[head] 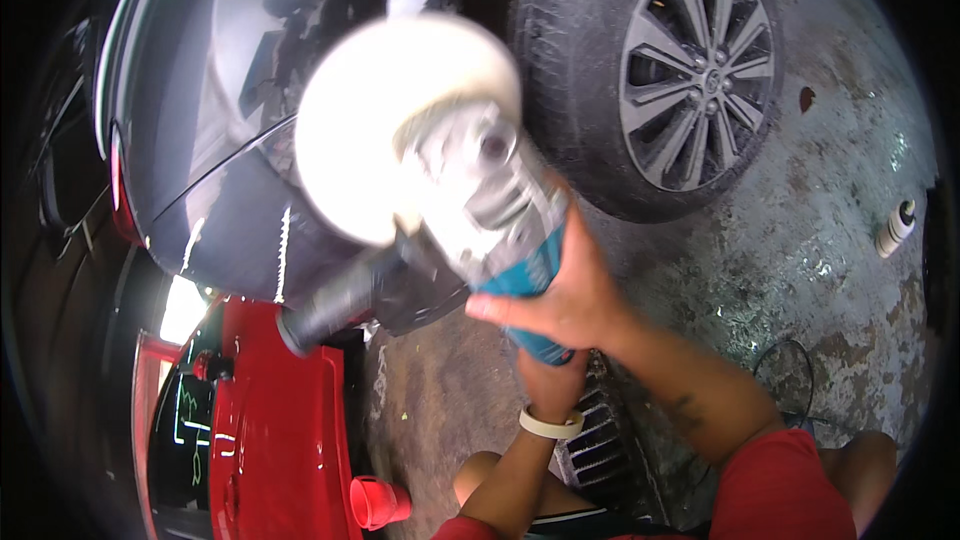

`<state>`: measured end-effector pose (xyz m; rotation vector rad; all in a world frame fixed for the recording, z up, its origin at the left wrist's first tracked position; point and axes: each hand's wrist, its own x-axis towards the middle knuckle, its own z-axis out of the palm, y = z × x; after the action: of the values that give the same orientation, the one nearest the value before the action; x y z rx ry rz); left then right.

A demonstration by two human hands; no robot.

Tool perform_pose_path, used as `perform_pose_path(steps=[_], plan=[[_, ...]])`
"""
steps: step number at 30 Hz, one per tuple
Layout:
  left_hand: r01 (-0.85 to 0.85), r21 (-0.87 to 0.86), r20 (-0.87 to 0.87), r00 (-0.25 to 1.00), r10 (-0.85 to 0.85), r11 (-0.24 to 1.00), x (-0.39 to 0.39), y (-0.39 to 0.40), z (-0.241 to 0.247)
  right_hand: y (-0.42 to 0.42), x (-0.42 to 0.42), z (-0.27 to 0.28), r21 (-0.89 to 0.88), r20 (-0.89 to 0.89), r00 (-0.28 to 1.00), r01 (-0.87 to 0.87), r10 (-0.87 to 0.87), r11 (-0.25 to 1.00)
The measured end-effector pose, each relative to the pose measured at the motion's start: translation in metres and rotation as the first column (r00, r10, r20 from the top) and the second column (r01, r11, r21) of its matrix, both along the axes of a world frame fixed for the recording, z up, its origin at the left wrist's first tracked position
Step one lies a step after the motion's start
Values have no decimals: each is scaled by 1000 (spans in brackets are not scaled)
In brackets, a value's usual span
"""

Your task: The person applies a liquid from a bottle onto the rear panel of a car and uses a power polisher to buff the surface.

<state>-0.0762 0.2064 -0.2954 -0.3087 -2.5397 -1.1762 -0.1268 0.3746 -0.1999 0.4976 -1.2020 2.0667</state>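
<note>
A teal electric polisher [536,270] with a metal gear head and a large white round pad [390,127] is in front of me. My right hand [585,289] is wrapped round its teal body just behind the gear head. Lower down, my left hand [553,382] closes on the rear of the body; its fingers are largely hidden. The black side handle [330,311] sticks out to the left, with no hand on it. The pad lies over or against the dark glossy car body panel [247,240]; whether it touches cannot be told. Pad and head look blurred.
A car wheel with a silver alloy rim [712,82] stands just right of the pad. A white bottle [895,229] with a dark cap is on the worn floor at far right. A red car [277,420], a red bucket [381,502] and a floor grating [600,439] are below. A thin cable [806,360] loops at lower right.
</note>
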Motion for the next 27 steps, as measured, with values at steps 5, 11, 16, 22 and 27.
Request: perform_pose_path(steps=[5,11,16,22,27], plan=[[28,63,-18,999,-27,998,6,71,98,56,4,70,-90,2,1000,-1,2,996],[37,104,40,998,-42,994,20,27,106,14,12,70,-97,26,1000,5,-2,995],[22,71,26,999,-24,997,34,-59,40,-69,19,25,19,-18,997,72,-72,997],[7,-122,-40,999,-12,992,52,-152,-29,-132,43,4,194,122,992,-61,38,979],[-21,-464,-111,993,-35,886,61,-191,-66,-159,47,4,227,120,983,-164,139,960]])
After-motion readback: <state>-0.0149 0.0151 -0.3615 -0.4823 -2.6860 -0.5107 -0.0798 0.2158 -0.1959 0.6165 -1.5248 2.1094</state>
